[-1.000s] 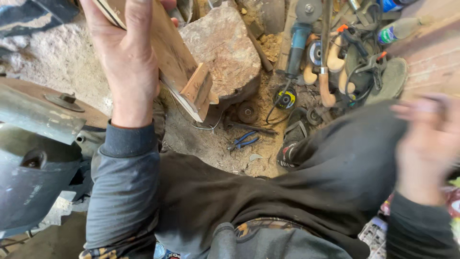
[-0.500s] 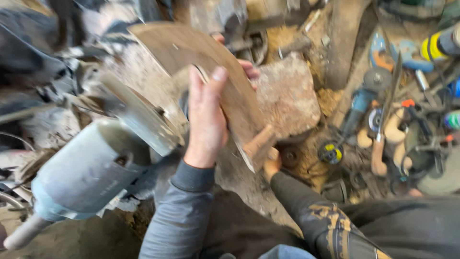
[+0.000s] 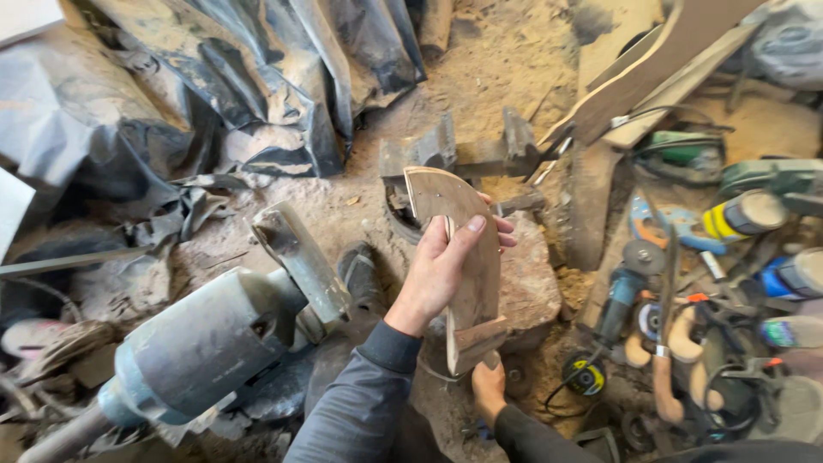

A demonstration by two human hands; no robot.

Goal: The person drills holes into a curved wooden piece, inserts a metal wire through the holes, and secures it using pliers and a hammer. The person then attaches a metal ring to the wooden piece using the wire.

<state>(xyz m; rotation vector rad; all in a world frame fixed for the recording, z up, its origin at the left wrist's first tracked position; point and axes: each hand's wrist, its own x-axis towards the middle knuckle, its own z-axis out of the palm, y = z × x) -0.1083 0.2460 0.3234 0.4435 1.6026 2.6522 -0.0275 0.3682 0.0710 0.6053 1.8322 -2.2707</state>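
wood, pale brown: a curved, flat wooden piece (image 3: 463, 257) is held up on edge in the middle of the head view, rounded end up, with a small block fixed at its lower end. left hand (image 3: 441, 270) is clamped on it from the left side, thumb lying along the near edge, fingertips (image 3: 504, 228) showing past the far edge. right hand (image 3: 489, 390) sits just under the lower end, fingers curled up against the bottom of the block; whether it truly grips or only props, cannot tell. the two hands are apart, one above the other, both on the same piece

directly behind the piece: a rough pinkish stone block (image 3: 527, 283) on sandy ground. beyond that, a dark metal vise (image 3: 459, 154) with sawdust around it. lower left: a large grey-blue motor housing (image 3: 193, 351) with a flat metal bracket (image 3: 300, 257) tilted up from its front end, near the left forearm but not touching. upper left: crumpled dark plastic sheeting (image 3: 257, 77)

right side: a heap of power tools and cables, among them an angle grinder (image 3: 621, 296), a yellow and black canister (image 3: 741, 214), and wooden handles (image 3: 673, 360). upper right: wooden boards (image 3: 660, 60) leaning across
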